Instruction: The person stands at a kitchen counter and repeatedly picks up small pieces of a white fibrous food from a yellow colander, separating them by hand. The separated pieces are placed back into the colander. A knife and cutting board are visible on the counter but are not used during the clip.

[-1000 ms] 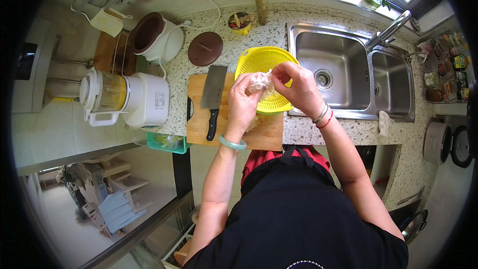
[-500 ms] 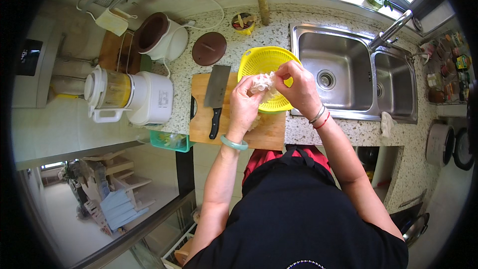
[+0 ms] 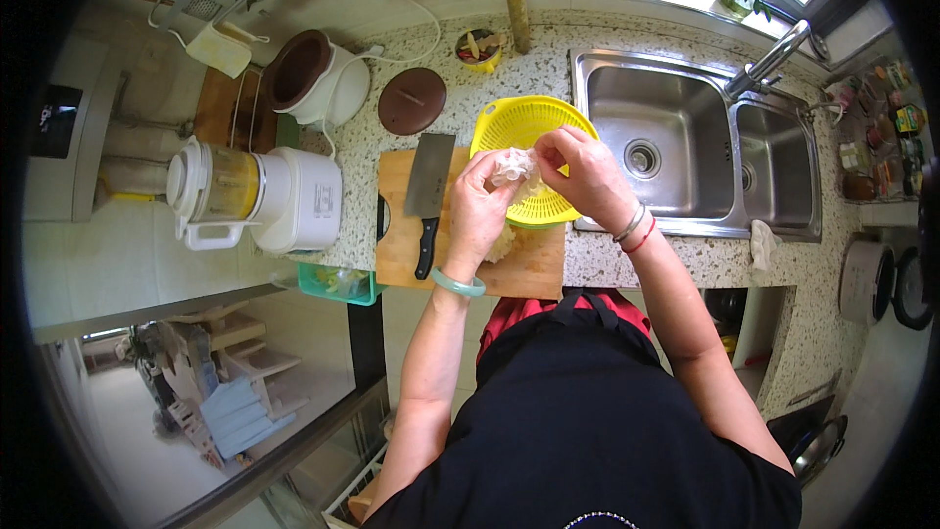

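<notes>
My left hand (image 3: 475, 211) is closed around a white, ruffled clump of snow fungus (image 3: 511, 168), held up over the yellow colander (image 3: 487, 118). At the clump's right side, my right hand (image 3: 594, 176) has thumb and fingertips pinched together on its edge; the exact grip is partly hidden. Some pale pieces show inside the colander below the hands. More pale fungus (image 3: 499, 247) lies on the wooden cutting board (image 3: 397, 269), just right of my left wrist. A cleaver (image 3: 429, 181) with a black handle rests on the board, left of my left hand.
A steel double sink (image 3: 666, 108) adjoins the colander on the right. Behind the board lie a brown lid (image 3: 412, 101) and a small yellow container (image 3: 479, 51) of scraps. A blender (image 3: 220, 186) and a white cooker (image 3: 328, 78) stand left. A green bin (image 3: 338, 282) hangs below the counter edge.
Both hands stay over the colander with the fungus. My right fingers have shifted slightly left and down against the clump. The whole view has moved a little.
</notes>
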